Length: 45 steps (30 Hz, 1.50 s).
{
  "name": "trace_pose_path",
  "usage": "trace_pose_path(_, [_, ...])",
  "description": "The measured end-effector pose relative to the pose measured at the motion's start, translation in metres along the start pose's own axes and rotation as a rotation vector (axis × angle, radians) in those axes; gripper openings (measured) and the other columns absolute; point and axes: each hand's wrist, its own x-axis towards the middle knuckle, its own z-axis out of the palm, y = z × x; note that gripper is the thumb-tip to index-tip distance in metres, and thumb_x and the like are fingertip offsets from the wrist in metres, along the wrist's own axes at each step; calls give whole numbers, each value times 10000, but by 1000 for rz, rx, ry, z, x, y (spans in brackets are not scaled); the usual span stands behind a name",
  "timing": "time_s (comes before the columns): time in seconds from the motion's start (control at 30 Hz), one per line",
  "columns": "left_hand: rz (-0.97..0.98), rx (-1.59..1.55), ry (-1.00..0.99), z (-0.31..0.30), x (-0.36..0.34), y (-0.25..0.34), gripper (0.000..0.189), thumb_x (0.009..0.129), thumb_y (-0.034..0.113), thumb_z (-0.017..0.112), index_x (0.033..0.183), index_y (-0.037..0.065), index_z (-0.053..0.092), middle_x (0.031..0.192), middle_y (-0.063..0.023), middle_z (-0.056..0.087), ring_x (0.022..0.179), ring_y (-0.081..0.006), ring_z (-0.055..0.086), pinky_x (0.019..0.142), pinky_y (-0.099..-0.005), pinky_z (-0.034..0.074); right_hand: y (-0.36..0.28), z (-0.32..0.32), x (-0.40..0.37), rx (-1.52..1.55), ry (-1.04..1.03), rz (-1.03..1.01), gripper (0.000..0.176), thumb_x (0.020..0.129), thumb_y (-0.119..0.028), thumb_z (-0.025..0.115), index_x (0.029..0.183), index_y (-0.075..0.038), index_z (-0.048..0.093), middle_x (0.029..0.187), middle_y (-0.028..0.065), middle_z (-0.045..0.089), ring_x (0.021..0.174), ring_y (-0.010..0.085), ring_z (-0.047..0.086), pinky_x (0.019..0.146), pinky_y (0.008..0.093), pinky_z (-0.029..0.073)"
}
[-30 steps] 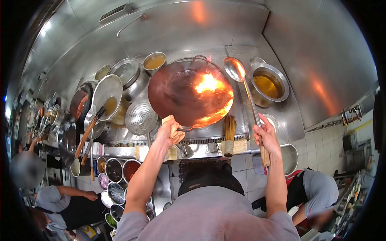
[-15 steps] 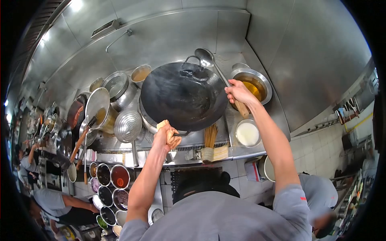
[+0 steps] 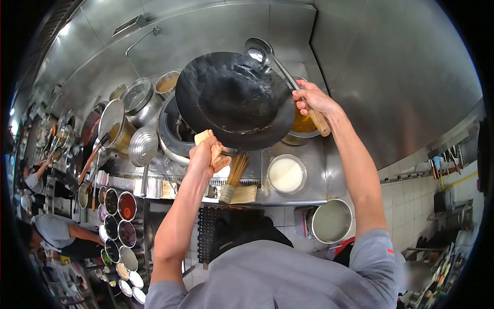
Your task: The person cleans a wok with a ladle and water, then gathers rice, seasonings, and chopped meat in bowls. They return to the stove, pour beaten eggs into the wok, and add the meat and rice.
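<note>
A large dark wok (image 3: pixel 234 103) hangs off to the right of the burner ring (image 3: pixel 169 136), tilted, with faint steam over it and a wet sheen inside. My left hand (image 3: pixel 199 154) is closed around a folded tan cloth (image 3: pixel 220 160) at the wok's near rim, where the near handle is hidden. In my right hand (image 3: pixel 315 98) is a long ladle (image 3: pixel 286 73), gripped just above its wooden end. The ladle's bowl overlaps the wok's far handle in this view. Below my right hand, the wok partly covers a metal pot of yellow oil (image 3: pixel 304 122).
A bowl of white liquid (image 3: pixel 286 174) and a bamboo brush (image 3: pixel 234 177) lie near the counter's front edge. Left stand a perforated skimmer (image 3: pixel 143 147), a mesh strainer (image 3: pixel 110 117) and pots. Several seasoning containers (image 3: pixel 127 206) fill a lower rack; a person (image 3: pixel 56 232) is beyond it.
The wok has come off the burner ring and shifted right over the oil pot, uncovering the ring's left part. Both hands moved with it, keeping their holds. My view has shifted slightly.
</note>
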Motion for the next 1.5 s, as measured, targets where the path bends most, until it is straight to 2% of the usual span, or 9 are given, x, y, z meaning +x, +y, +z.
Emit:
trace_pose_path(0.2, [94,85,59,42,-7,3,55,795,30,569,821,-19,561,717,-117,594,586,-234,626,466,-443,558,5,-29,-10,76,12,-31,553,902,-39,495,1394,-15,245,775,29,455,561,78,447,434,242,391])
trace_pose_path(0.3, [147,119,44,57,-12,3,75,783,34,581,839,-16,580,733,-114,608,593,-223,632,475,-447,564,13,-42,-11,133,19,-47,719,911,-53,508,1484,-26,74,797,46,482,539,77,439,417,230,377])
trace_pose_path(0.4, [223,225,110,70,-9,6,119,756,35,613,857,-25,596,759,-111,621,610,-210,639,486,-426,562,15,-47,-18,155,51,-55,560,902,-38,491,1401,-27,238,770,23,452,557,76,434,456,248,386])
trace_pose_path(0.77, [525,558,214,96,-12,-2,193,671,19,668,852,-32,624,753,-94,649,603,-171,636,559,-309,520,44,-74,-26,302,36,-102,628,910,-46,505,1437,-42,163,756,21,459,554,77,435,457,252,386])
trace_pose_path(1.1, [642,811,343,102,-21,-3,345,624,170,726,893,-22,628,826,-139,685,757,-229,676,747,-339,527,46,-73,-38,306,144,-130,810,901,-35,509,1493,-44,-43,739,35,469,558,95,443,458,276,395])
trace_pose_path(1.17, [579,783,308,98,-24,2,414,605,210,726,927,-27,620,890,-177,682,859,-291,674,822,-369,511,43,-70,-39,288,141,-143,808,903,-35,507,1491,-36,-48,744,35,468,562,94,443,455,274,394])
trace_pose_path(1.27, [549,621,253,85,-6,-1,259,670,102,697,878,-27,612,797,-130,666,649,-203,660,615,-327,543,30,-52,-40,231,178,-144,790,907,-37,498,1491,-38,-34,759,33,466,567,88,440,459,259,395])
trace_pose_path(1.4, [331,145,53,51,11,9,133,726,-14,641,853,-11,600,722,-103,621,574,-207,630,519,-342,535,7,-15,-32,114,152,-127,729,899,-31,492,1484,-33,58,765,26,457,564,87,439,465,256,399])
trace_pose_path(1.5, [144,-39,-12,13,17,21,59,760,42,612,804,13,585,696,-102,600,568,-235,621,447,-402,515,-5,21,-20,50,130,-105,734,903,-34,493,1491,-55,55,762,21,448,552,75,416,445,247,357])
